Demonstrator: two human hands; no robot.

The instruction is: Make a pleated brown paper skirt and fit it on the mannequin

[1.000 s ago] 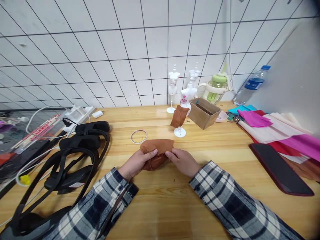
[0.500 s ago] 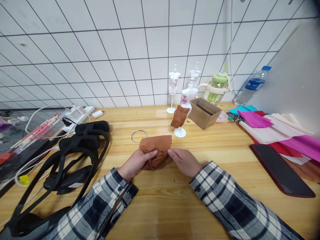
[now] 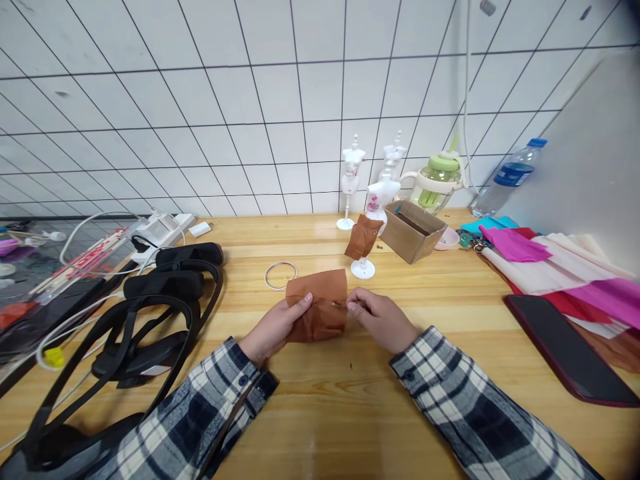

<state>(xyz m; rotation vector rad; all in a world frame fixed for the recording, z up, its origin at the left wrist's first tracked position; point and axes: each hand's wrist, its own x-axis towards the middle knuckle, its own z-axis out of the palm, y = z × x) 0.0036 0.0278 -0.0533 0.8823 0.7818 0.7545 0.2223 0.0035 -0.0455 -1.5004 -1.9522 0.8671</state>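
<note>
Left hand point(image 3: 274, 325) pinches the left edge of the folded brown fabric piece point(image 3: 317, 306), just in front of the white ring point(image 3: 281, 275) on the wooden worktop point(image 3: 325, 400). Right hand point(image 3: 383, 319) grips its right edge, fingertips closed on something thin, too small to identify. The clear plastic water bottle point(image 3: 509, 177)'s blue label is unreadable.

At frame centre lay a rust-brown square of cloth point(image 3: 320, 305); lower down, sleeves point(image 3: 470, 407) wore navy-and-white plaid. At right sat magenta, cream and red paper sheets point(image 3: 565, 273); behind, white black-grouted tiles point(image 3: 200, 100).
</note>
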